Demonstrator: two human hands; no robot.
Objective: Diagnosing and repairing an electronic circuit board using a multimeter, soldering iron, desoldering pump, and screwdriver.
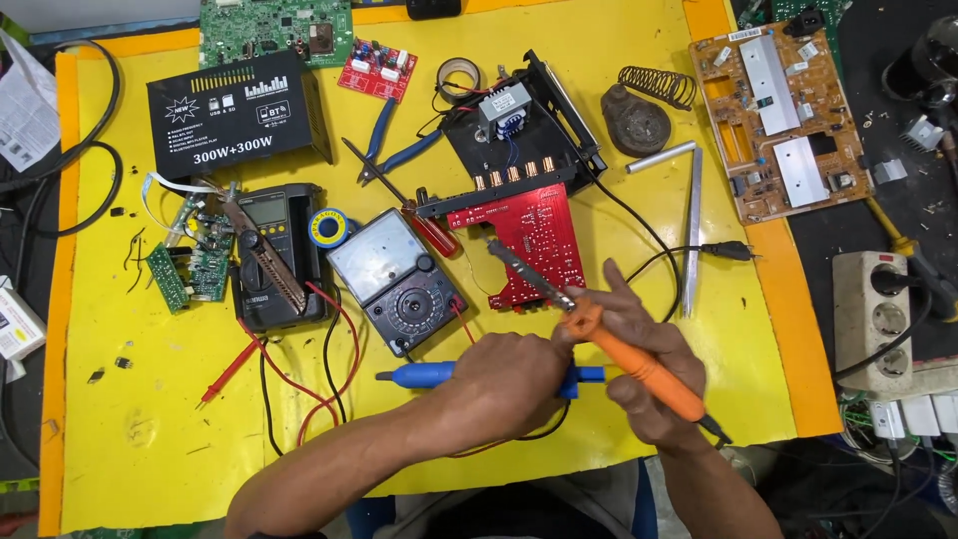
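Observation:
My right hand [644, 354] grips an orange-handled soldering iron [639, 367]; its metal tip [521, 265] points up-left onto a red circuit board [534, 240]. My left hand [509, 379] is closed over a blue desoldering pump [419, 375] lying across the yellow table [130, 419]. The red board is joined to a black chassis [509, 150] that carries a small transformer [504, 108].
An analog meter [397, 279], a digital multimeter [269, 255] with red and black leads, a red screwdriver [431, 232], blue pliers [384, 145], a solder spool [327, 228], small green boards [195, 262], a black panel [232, 112], an orange board [783, 120] and a power strip [873, 319] surround it.

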